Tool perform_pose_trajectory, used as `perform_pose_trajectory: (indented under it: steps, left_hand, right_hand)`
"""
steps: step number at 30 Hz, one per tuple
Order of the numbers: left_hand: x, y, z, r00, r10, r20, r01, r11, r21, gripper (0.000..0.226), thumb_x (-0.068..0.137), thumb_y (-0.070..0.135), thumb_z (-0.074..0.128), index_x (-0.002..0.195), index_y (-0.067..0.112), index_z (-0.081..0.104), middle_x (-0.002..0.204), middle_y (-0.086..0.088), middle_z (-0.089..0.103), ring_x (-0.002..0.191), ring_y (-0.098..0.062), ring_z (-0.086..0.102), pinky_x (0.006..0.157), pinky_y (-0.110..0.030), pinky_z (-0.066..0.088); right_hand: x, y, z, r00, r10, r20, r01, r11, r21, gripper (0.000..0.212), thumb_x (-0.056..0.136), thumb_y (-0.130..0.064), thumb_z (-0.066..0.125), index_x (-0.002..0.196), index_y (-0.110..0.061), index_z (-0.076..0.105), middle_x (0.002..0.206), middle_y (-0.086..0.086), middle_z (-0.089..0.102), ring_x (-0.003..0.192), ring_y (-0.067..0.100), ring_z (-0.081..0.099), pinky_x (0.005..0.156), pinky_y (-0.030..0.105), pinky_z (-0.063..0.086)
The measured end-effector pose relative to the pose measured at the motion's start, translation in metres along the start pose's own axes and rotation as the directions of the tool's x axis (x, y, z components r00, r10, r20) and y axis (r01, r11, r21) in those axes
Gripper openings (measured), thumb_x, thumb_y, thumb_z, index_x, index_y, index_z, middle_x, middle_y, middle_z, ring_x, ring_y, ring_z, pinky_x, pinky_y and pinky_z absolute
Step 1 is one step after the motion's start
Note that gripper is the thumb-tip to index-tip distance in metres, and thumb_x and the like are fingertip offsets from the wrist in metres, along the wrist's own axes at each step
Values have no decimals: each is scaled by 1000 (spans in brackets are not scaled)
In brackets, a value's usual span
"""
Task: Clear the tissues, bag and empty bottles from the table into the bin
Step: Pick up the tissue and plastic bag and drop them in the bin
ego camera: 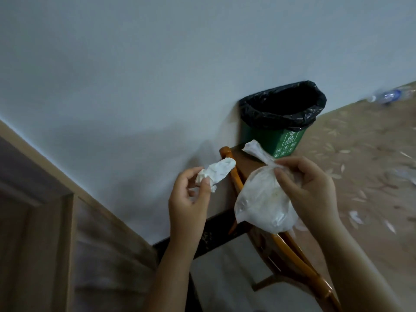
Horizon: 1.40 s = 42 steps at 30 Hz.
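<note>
- The bag (pixel 263 199) is clear thin plastic with a pale, rounded belly. It is in the air in front of us, near the bin but short of it.
- Its long axis runs from the belly, low in the view, up through the twisted neck to a loose tail. The tail points up and left, at the bin's green wall.
- The right hand (pixel 313 190) pinches the bag at that neck between thumb and curled fingers, and the belly sags below the pinch.
- The tissue (pixel 216 173) is a crumpled white wad. Its long axis slants from the pinched end up and right, so the free end points roughly toward the bin.
- The left hand (pixel 189 199) holds it between thumb and fingertips, well apart from the bag.
- The bin (pixel 281 140) stands against the wall (pixel 135 75), and its black liner (pixel 249 111) is folded over the rim with the mouth open (we cannot see what is inside).
- We judge the step to be the carry to the bin. To do it well, we would bring both hands right over the mouth before letting go.
- The bag should probably go belly first. The tissue is light and may drift, so a low release suits it.
- A wooden chair (pixel 290 251) lies under our hands, between us and the bin, and we should reach over it.
- Far right, a blurred bottle (pixel 386 96) lies on a patterned tan plane; we cannot tell if that is floor or surface.
</note>
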State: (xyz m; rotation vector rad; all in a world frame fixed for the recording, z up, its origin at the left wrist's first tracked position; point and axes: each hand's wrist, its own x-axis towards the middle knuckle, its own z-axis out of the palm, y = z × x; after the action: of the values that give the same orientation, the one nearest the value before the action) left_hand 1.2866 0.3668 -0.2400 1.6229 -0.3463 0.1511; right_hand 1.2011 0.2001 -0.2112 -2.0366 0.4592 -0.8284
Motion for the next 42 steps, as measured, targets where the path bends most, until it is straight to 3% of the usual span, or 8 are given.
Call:
perform_pose_trajectory:
  steps: [5, 9, 20, 28, 32, 36, 42]
  left_hand:
    - [29, -19, 22, 998, -26, 51, 27, 1000, -11, 23, 85, 3, 61, 95, 23, 58, 92, 5, 64, 82, 3, 61, 63, -7, 46]
    - [71, -19, 45, 991, -34, 127, 43, 997, -62, 17, 82, 19, 62, 90, 33, 57, 90, 9, 65, 79, -2, 62, 63, -9, 46]
    - [192, -11, 115, 956, 127, 265, -113, 991, -68, 13, 79, 28, 57, 88, 36, 56, 89, 14, 64, 79, -5, 60, 65, -11, 45]
    - [243, -19, 145, 902, 164, 400, -134, 986, -103, 26, 85, 10, 62, 87, 36, 55, 85, 12, 64, 74, -3, 59, 62, -8, 43]
    - [266, -26, 160, 875, 172, 452, -115, 982, -151, 27, 85, 11, 64, 87, 37, 56, 82, 13, 64, 73, -1, 59, 63, -8, 43]
    - [279, -29, 173, 853, 179, 489, -97, 977, -189, 17, 80, 21, 60, 87, 36, 56, 85, 26, 63, 76, 0, 59, 65, -8, 43]
    - [278, -29, 182, 824, 258, 505, -169, 962, -217, 10, 79, 37, 55, 88, 40, 54, 90, 30, 61, 78, 2, 58, 66, -7, 42]
  right_hand:
    - [29, 6, 5, 998, 5, -60, -8, 999, -46, 22, 80, -7, 65, 90, -26, 62, 84, -15, 61, 80, -4, 57, 67, 8, 44]
    - [65, 18, 5, 989, 14, -147, -23, 998, -59, 21, 79, -9, 64, 89, -27, 62, 83, -15, 62, 78, -3, 57, 68, 7, 43]
    - [183, 42, 4, 954, -14, -300, -21, 993, -115, 19, 81, -8, 65, 91, -23, 65, 81, -13, 63, 74, 2, 56, 67, 9, 41]
    - [249, 50, 10, 925, -53, -376, -12, 986, -168, 15, 81, -6, 66, 88, -20, 65, 81, -12, 63, 75, -3, 55, 70, 8, 40]
    - [276, 58, 14, 923, -59, -381, -23, 978, -207, 13, 81, -6, 66, 88, -18, 65, 79, -10, 62, 72, -4, 54, 67, 7, 38]
    - [297, 74, 19, 931, -54, -362, -42, 967, -251, 13, 81, -4, 66, 89, -14, 67, 76, -15, 58, 69, -9, 51, 65, 5, 35]
    - [299, 108, 26, 943, 8, -332, -127, 932, -339, 13, 79, -1, 66, 88, -10, 68, 76, -16, 56, 73, -9, 51, 68, 2, 34]
